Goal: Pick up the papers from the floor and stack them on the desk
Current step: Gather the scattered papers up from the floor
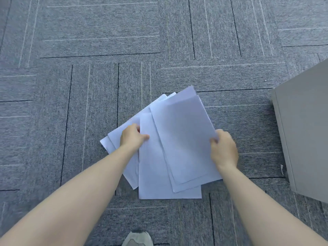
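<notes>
Grey carpet tiles (99, 32) cover the floor, with a grey cabinet (305, 132) off to the right. Both bare arms reach forward and down. The left hand (132, 136) pinches the left part of a fanned sheaf of white papers (177, 142), thumb on top. The right hand (224, 150) clamps the sheaf's right edge, fingers curled beneath. A shoe (137, 238) shows below.

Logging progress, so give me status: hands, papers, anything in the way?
Left hand and right hand grip fanned papers over carpet. Grey cabinet right, clear of them.
</notes>
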{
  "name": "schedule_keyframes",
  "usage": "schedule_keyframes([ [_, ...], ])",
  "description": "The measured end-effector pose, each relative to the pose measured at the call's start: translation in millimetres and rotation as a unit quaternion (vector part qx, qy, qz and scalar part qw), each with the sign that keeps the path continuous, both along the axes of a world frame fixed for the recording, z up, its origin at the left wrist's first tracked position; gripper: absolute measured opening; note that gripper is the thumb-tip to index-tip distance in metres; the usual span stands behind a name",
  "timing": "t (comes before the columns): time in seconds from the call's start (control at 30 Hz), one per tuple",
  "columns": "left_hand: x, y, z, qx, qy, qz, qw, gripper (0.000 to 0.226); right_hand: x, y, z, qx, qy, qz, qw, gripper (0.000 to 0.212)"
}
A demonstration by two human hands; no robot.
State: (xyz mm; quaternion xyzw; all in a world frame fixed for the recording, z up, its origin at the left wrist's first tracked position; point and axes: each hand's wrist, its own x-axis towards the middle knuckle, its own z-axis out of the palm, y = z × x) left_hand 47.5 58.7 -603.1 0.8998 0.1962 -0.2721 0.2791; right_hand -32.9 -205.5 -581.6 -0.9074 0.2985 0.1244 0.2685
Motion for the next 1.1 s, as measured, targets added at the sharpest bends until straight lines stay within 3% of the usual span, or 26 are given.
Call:
schedule_keyframes([
  [0.1,-3.7,-6.5,1.2,-0.054,-0.002,0.002,0.999,0.032,18.5,-6.6,2.0,0.097,0.033,-0.066,0.993,0.011],
  [0.2,-8.0,-13.6,2.9,-0.164,0.006,0.059,0.985,0.017,15.8,-10.8,0.7,0.201,0.085,-0.129,0.967,0.030],
  [0.33,-14.6,-20.1,3.1,-0.242,0.051,0.058,0.967,0.028,11.6,-10.5,-1.1,0.315,0.089,-0.191,0.925,0.049],
  [0.4,-4.1,-15.9,1.9,-0.182,-0.028,0.015,0.983,0.025,7.2,-6.1,-0.1,0.306,0.090,-0.188,0.929,0.041],
  [0.47,13.8,-1.1,0.9,0.014,-0.108,-0.065,0.992,0.034,0.6,-3.5,-3.1,0.282,0.086,-0.197,0.935,0.024],
  [0.53,30.7,15.5,1.3,0.129,-0.084,-0.116,0.981,0.053,-5.9,-1.8,-6.6,0.278,0.090,-0.224,0.930,0.018],
  [0.67,41.8,17.2,7.9,0.148,0.010,-0.129,0.980,0.071,-14.2,6.4,-9.5,0.308,0.094,-0.254,0.912,0.018],
  [0.77,37.3,11.8,4.4,0.169,0.040,-0.172,0.970,0.053,-17.8,11.1,-11.0,0.319,0.082,-0.280,0.902,0.019],
  [0.87,32.5,12.8,6.7,0.074,0.055,-0.160,0.983,0.017,-18.1,12.8,-8.1,0.317,0.068,-0.288,0.901,0.022],
  [1.0,22.0,17.7,33.2,-0.112,0.048,-0.123,0.985,0.007,-12.1,12.0,14.4,0.338,0.021,-0.267,0.902,0.025],
  [1.1,21.1,14.4,95.7,-0.212,0.018,-0.047,0.976,0.019,1.9,3.1,64.2,0.378,-0.028,-0.235,0.895,0.030],
])
